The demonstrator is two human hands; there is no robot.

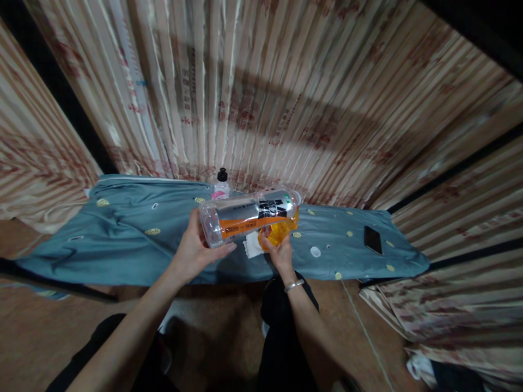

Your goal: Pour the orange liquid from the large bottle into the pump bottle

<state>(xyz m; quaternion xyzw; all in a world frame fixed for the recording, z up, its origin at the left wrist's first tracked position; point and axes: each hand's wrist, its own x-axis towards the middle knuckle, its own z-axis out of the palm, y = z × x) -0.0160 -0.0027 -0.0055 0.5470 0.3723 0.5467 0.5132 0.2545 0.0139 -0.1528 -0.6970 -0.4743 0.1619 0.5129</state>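
Observation:
My left hand [195, 247] grips the bottom end of a clear plastic bottle [249, 215] with an orange, black and white label, held on its side above a table under a teal cloth [134, 239]. The bottle's mouth points right, over a small glass of orange liquid [278, 233]. My right hand [281, 250] is wrapped round that glass from below; it wears a silver bracelet at the wrist. A white bottle cap [315, 251] lies on the cloth to the right of the glass. A white folded thing [252, 246] lies by the glass.
A small bottle with a black cap and pink label [221, 185] stands at the table's far edge. A black phone [372, 239] lies flat on the cloth at the right. Patterned striped curtains [261, 92] hang behind. My dark-clothed legs and a brown floor are below.

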